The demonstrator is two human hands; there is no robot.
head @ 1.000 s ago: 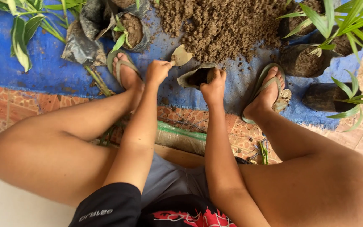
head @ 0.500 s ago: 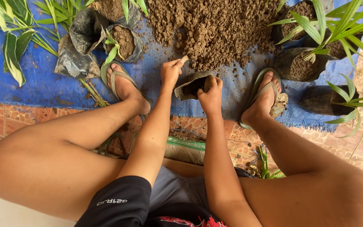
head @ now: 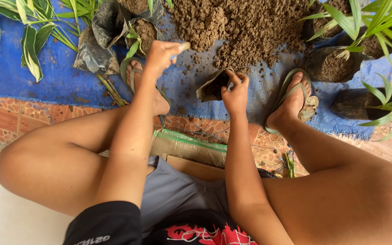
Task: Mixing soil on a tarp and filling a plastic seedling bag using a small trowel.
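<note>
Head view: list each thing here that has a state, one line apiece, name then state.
Left hand: closed on a trowel handle, raised near the soil pile.
Right hand: gripping the rim of the small black grow bag.
Small black grow bag: mouth held open, tilted toward the pile.
Soil pile: loose, heaped on the blue mat.
Grow bags at right: filled, holding plants.

L hand: trowel handle | R hand: bag rim

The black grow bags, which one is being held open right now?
The small black bag in front of the soil heap; the right hand pinches its rim. The others hold soil or plants, untouched.
</note>
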